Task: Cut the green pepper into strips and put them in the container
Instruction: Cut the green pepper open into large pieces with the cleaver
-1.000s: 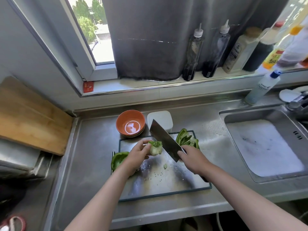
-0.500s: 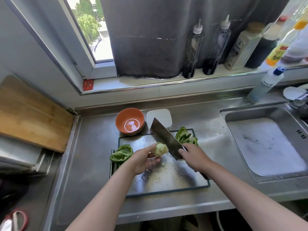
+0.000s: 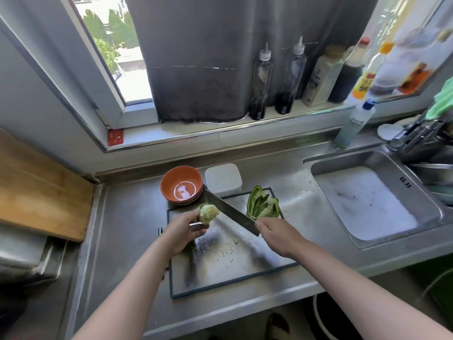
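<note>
My left hand (image 3: 184,232) holds the pale, seedy pepper core (image 3: 208,213) above the far left part of the steel cutting board (image 3: 228,268). My right hand (image 3: 277,235) grips a cleaver (image 3: 228,210) whose blade slants up and left, just behind the core. A cut-open green pepper piece (image 3: 262,203) lies at the board's far right corner. Loose seeds dot the board. A white lidded container (image 3: 223,179) stands just beyond the board. The other pepper piece at the board's left is hidden by my left hand.
An orange bowl (image 3: 182,186) sits left of the container. The sink (image 3: 367,200) lies to the right, with a tap (image 3: 416,136) and a dish-soap bottle (image 3: 354,121). Several bottles line the windowsill. A wooden board (image 3: 39,190) lies at the left.
My left hand has lifted the pepper core away from the board and turned it seed side up. The green piece at the left edge has gone out of sight behind that hand.
</note>
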`<state>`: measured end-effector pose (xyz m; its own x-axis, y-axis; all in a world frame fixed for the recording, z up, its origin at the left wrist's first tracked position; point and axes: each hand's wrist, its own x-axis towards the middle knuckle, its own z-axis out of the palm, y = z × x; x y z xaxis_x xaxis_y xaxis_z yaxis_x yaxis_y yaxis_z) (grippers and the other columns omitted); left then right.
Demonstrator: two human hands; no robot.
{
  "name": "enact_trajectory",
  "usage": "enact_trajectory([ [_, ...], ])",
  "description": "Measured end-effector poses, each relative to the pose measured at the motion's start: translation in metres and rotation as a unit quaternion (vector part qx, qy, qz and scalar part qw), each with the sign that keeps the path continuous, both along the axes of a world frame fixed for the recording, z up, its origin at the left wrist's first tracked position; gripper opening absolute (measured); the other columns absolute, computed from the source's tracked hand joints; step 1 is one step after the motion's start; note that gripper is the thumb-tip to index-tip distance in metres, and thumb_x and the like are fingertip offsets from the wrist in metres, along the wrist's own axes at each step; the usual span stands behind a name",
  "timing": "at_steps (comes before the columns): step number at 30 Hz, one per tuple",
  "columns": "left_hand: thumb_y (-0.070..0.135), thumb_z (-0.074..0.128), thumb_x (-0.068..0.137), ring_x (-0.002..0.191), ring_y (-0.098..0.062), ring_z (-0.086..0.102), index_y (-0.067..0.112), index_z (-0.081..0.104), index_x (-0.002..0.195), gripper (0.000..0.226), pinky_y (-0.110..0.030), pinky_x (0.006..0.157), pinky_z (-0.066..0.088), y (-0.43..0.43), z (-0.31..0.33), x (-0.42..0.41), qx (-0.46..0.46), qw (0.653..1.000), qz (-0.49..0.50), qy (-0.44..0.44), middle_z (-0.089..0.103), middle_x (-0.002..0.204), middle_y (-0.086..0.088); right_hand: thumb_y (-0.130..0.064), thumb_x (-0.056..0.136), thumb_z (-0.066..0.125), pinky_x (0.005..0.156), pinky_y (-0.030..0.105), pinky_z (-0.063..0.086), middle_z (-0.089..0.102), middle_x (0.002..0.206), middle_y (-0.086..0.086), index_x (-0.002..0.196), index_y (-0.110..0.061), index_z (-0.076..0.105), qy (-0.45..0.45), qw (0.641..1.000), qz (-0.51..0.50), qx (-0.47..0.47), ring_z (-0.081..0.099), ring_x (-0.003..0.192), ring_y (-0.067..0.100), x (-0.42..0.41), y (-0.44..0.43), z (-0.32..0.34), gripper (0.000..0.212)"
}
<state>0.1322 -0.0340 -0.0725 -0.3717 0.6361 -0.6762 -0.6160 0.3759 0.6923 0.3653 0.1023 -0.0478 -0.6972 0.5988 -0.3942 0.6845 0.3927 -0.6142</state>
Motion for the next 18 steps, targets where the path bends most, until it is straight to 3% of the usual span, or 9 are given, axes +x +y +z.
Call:
enact_trajectory([
  [2, 0.020, 0.053, 0.101, 0.073, -0.021, 0.062, 0.005, 0.068, 0.104, 0.022, -0.024, 0.058, 0.054, -0.011, 0.002, -0.004, -0.001, 1.000, -0.009, 0.013, 0.070, 0.087, -0.010, -0.039, 0.107, 0.036, 0.075, 0.036, 0.044, 0.067, 0.089, -0.005, 0.084, -0.025, 0.061, -0.013, 0.999, 0.031, 0.022, 0.061, 0.089, 0.023, -0.004, -0.011, -0.009, 0.037],
  [3, 0.021, 0.053, 0.101, 0.072, -0.021, 0.062, 0.004, 0.068, 0.103, 0.023, -0.025, 0.058, 0.054, -0.015, 0.001, -0.005, -0.003, 1.000, -0.014, 0.022, 0.069, 0.085, -0.010, -0.041, 0.107, 0.037, 0.083, 0.035, 0.046, 0.070, 0.106, -0.005, 0.104, -0.027, 0.068, -0.018, 0.998, 0.042, 0.037, 0.062, 0.102, 0.025, -0.006, -0.016, -0.015, 0.034],
  [4, 0.022, 0.054, 0.101, 0.071, -0.021, 0.063, 0.004, 0.068, 0.105, 0.023, -0.026, 0.059, 0.054, -0.018, 0.000, -0.006, -0.005, 0.999, -0.019, 0.034, 0.070, 0.085, -0.011, -0.042, 0.106, 0.038, 0.089, 0.034, 0.046, 0.069, 0.121, -0.004, 0.124, -0.029, 0.066, -0.027, 0.997, 0.049, 0.055, 0.061, 0.112, 0.025, -0.008, -0.019, -0.020, 0.035],
  [6, 0.021, 0.055, 0.100, 0.070, -0.021, 0.064, 0.003, 0.067, 0.107, 0.022, -0.027, 0.060, 0.054, -0.019, -0.002, -0.006, -0.013, 0.998, -0.023, 0.061, 0.070, 0.087, -0.012, -0.044, 0.106, 0.039, 0.093, 0.033, 0.045, 0.062, 0.132, -0.003, 0.143, -0.032, 0.054, -0.050, 0.992, 0.068, 0.091, 0.057, 0.120, 0.023, -0.010, -0.020, -0.033, 0.041],
  [9, 0.017, 0.056, 0.099, 0.075, -0.024, 0.065, 0.005, 0.067, 0.109, 0.019, -0.029, 0.063, 0.054, -0.017, -0.004, -0.003, -0.019, 0.995, -0.025, 0.091, 0.070, 0.089, -0.013, -0.040, 0.106, 0.043, 0.096, 0.036, 0.044, 0.057, 0.130, 0.000, 0.148, -0.031, 0.045, -0.062, 0.991, 0.078, 0.095, 0.054, 0.120, 0.023, -0.010, -0.022, -0.053, 0.044],
  [13, 0.018, 0.056, 0.100, 0.082, -0.024, 0.068, 0.011, 0.066, 0.112, 0.017, -0.031, 0.070, 0.054, -0.014, -0.008, 0.002, -0.012, 0.992, -0.071, 0.107, 0.071, 0.094, -0.012, -0.023, 0.101, 0.054, 0.093, 0.037, 0.047, 0.048, 0.120, 0.000, 0.137, -0.029, 0.050, -0.045, 0.992, 0.080, 0.089, 0.052, 0.113, 0.023, -0.009, -0.026, -0.077, 0.037],
  [18, 0.017, 0.058, 0.099, 0.076, -0.020, 0.068, 0.006, 0.066, 0.113, 0.019, -0.025, 0.062, 0.054, 0.000, -0.015, 0.012, -0.016, 0.986, -0.096, 0.132, 0.071, 0.090, -0.011, -0.020, 0.098, 0.054, 0.090, 0.039, 0.044, 0.049, 0.117, 0.003, 0.136, -0.026, 0.048, -0.064, 0.976, 0.127, 0.162, 0.048, 0.111, 0.026, -0.007, -0.026, -0.097, 0.039],
])
